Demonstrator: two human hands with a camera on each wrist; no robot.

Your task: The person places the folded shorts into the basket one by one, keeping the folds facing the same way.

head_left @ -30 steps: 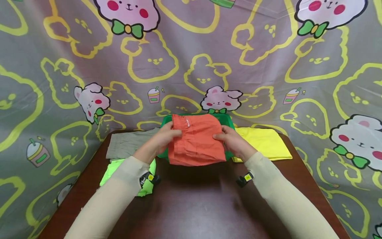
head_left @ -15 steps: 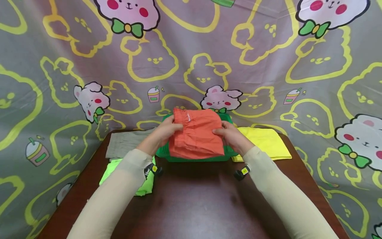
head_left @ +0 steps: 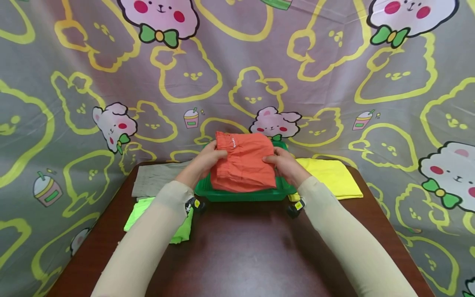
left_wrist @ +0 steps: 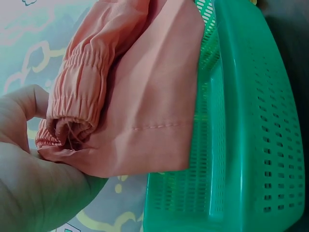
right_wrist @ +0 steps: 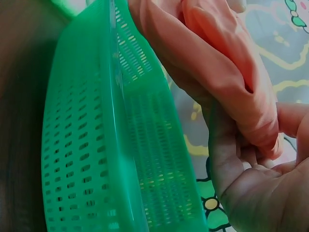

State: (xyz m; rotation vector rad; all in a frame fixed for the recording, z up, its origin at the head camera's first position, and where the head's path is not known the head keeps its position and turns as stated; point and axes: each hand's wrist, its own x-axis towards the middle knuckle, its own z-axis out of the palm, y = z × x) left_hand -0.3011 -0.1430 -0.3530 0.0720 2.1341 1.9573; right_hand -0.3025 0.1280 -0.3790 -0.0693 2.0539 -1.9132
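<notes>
A folded pair of orange shorts (head_left: pixel 246 163) with a gathered elastic waistband hangs over a green perforated plastic basket (head_left: pixel 245 196). My left hand (head_left: pixel 208 161) pinches the waistband end, thumb on top. At the opposite edge, my right hand (head_left: pixel 285 164) pinches the folded cloth between thumb and fingers. In the left wrist view the shorts (left_wrist: pixel 145 101) are above the basket's rim (left_wrist: pixel 231 121), which shows beside them. The right wrist view has the right hand (right_wrist: pixel 265 183) gripping the fold, next to the basket wall (right_wrist: pixel 82 135). The cloth covers much of the basket's inside.
Grey folded cloth (head_left: pixel 156 177) lies left of the basket, with bright green cloth (head_left: pixel 182 231) in front of it, partly behind the left sleeve. Yellow folded cloth (head_left: pixel 330 177) lies at the right. A cartoon-printed curtain (head_left: pixel 237 62) rises behind the dark brown table (head_left: pixel 241 255).
Both hands have carried the orange shorts away from me, farther over the basket. The basket's front rim, earlier covered by the cloth, now shows below it.
</notes>
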